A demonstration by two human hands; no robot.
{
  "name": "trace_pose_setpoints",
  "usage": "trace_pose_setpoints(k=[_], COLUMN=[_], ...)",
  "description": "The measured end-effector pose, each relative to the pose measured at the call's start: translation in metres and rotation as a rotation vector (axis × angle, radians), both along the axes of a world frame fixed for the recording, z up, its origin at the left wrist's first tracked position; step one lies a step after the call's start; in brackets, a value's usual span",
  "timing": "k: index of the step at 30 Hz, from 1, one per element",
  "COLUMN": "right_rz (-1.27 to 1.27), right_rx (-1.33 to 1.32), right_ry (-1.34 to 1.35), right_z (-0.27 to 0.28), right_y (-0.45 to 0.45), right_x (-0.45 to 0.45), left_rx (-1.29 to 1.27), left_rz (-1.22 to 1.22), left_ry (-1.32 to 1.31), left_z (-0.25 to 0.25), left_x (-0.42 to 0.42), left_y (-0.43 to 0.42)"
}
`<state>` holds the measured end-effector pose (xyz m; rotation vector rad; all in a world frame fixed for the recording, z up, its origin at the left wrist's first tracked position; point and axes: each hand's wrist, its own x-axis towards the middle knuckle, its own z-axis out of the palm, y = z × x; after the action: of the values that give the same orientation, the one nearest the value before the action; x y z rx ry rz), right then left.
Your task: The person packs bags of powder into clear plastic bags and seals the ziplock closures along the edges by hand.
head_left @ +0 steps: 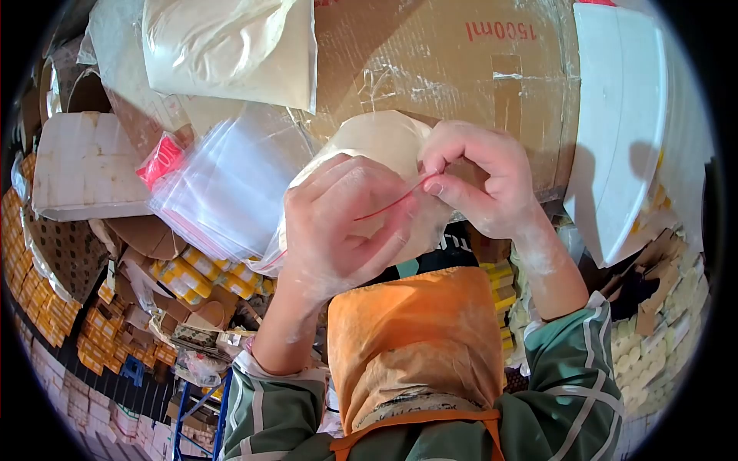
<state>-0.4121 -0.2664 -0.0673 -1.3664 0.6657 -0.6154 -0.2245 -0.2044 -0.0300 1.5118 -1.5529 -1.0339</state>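
Note:
A clear bag of pale powder [377,142] with a red seal strip along its edge lies between my hands. My right hand [484,177] pinches the end of the red-edged opening between thumb and index finger. My left hand [346,219], dusted with powder, curls around the bag's edge farther left, with the red strip passing across its fingers. Just left of it lies a stack of flat clear zip bags [238,177]. A filled bag of pale powder [231,46] rests above them.
Under the bags is a large cardboard box [453,69]. A white foam piece [619,123] stands at the right, and a white foam lid [88,165] at the left beside a red packet [161,160]. Yellow-wrapped packs [181,278] lie lower left.

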Motion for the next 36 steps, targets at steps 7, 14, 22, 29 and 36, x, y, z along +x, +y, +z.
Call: trace_pose_setpoints(k=[7, 14, 22, 29, 36], right_rz=[-0.071, -0.145, -0.121, -0.025, -0.036], right_rx=[0.157, 0.272, 0.348, 0.206, 0.226], right_ry=[0.050, 0.071, 0.222, 0.128, 0.004], right_z=[0.005, 0.004, 0.017, 0.011, 0.017], right_y=[0.009, 0.013, 0.007, 0.004, 0.002], right_x=[0.005, 0.007, 0.015, 0.011, 0.005], left_rx=[0.091, 0.283, 0.379, 0.468, 0.240], left_rz=[0.057, 0.027, 0.059, 0.093, 0.042], left_ry=[-0.003, 0.109, 0.080, 0.272, -0.094], left_z=[0.003, 0.001, 0.007, 0.004, 0.040], left_x=[0.001, 0.008, 0.008, 0.010, 0.007], left_y=[0.002, 0.002, 0.000, 0.004, 0.013])
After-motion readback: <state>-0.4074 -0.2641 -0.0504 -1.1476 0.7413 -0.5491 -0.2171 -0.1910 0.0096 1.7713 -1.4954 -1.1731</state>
